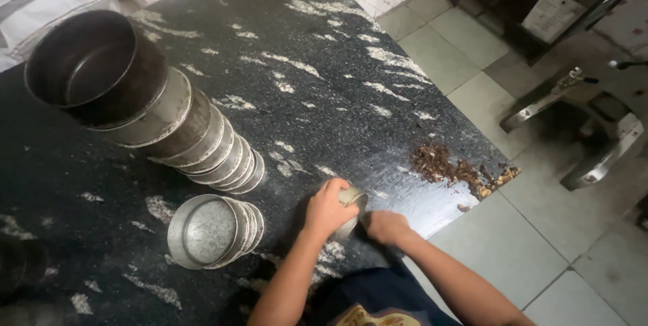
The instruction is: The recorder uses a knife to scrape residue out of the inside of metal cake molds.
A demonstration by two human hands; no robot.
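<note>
I gripped a small metal tin (pixel 351 199) with my left hand (pixel 328 208), near the worktop's (pixel 304 96) edge at five o'clock. The tin lay tilted, its open mouth facing roughly one o'clock, its axis running that way. My right hand (pixel 386 226) was clenched just beside it; I couldn't tell what it held.
</note>
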